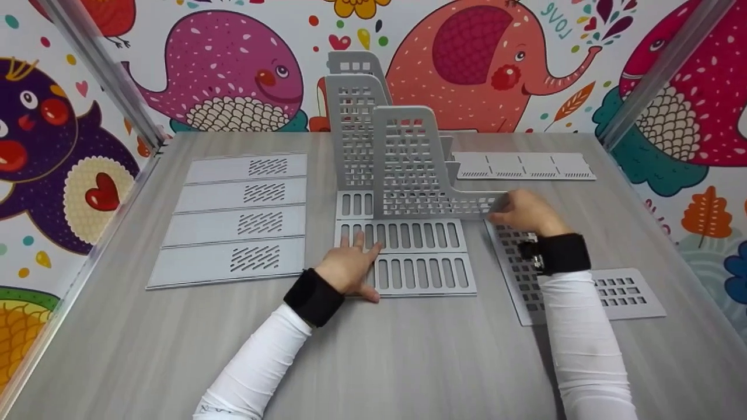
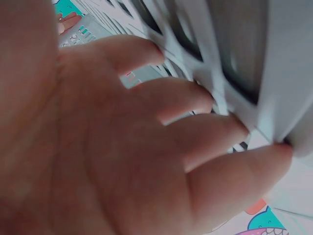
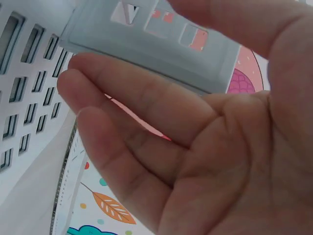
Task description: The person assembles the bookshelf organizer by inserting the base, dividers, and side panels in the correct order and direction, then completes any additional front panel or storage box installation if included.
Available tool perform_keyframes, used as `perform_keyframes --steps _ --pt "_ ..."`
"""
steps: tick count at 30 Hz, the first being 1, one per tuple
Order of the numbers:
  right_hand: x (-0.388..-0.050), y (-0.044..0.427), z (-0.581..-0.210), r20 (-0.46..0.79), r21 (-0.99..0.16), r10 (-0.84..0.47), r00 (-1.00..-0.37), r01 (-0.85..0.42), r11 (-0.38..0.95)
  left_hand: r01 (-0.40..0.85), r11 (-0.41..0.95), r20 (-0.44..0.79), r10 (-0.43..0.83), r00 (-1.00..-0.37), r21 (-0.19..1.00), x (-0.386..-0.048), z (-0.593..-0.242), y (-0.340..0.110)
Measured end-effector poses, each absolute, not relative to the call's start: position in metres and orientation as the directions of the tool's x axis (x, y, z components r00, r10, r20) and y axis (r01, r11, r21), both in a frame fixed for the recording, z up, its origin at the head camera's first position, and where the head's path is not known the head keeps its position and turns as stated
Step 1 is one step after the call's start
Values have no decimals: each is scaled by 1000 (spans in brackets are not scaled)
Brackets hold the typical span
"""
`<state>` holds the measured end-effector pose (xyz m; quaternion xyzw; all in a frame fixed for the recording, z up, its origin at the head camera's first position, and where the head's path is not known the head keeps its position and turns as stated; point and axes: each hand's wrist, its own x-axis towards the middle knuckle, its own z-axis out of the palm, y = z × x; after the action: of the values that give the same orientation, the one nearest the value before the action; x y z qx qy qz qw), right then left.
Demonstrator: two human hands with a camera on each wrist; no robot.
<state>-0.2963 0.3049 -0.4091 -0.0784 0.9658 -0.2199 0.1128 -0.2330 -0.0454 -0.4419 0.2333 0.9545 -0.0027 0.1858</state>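
Note:
My left hand (image 1: 347, 268) rests with spread fingers on a flat grey slotted base panel (image 1: 420, 253) at the middle of the table. In the left wrist view its fingertips touch the slotted surface. A grey perforated side panel (image 1: 379, 151) stands upright on the base, tall at the back and low at the front. My right hand (image 1: 528, 214) pinches the low front end of that panel, a piece of which shows as a grey end (image 3: 146, 54) between thumb and fingers in the right wrist view. Behind it, another upright perforated panel (image 1: 332, 128) stands on the base's rear part.
A grey sheet of joined panels (image 1: 198, 226) lies at the left. A narrow white strip (image 1: 528, 158) lies at the back right. Flat perforated panels (image 1: 653, 300) lie under and beside my right forearm. Printed walls and metal posts (image 1: 665, 73) border the table (image 1: 408, 361).

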Motion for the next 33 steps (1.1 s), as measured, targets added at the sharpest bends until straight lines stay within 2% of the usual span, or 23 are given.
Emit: perform_keyframes --steps 10,20,33 --pt "-294 293 -417 -185 -457 -196 -963 -92 885 448 891 -365 444 -818 79 -234 -443 -45" --pt "-295 277 -425 -69 -465 -127 -990 -80 882 446 891 -362 446 -819 88 -233 -442 -45" --pt "-296 262 -427 -40 -460 -75 -996 -48 886 449 886 -348 459 -817 115 -233 -439 -48"
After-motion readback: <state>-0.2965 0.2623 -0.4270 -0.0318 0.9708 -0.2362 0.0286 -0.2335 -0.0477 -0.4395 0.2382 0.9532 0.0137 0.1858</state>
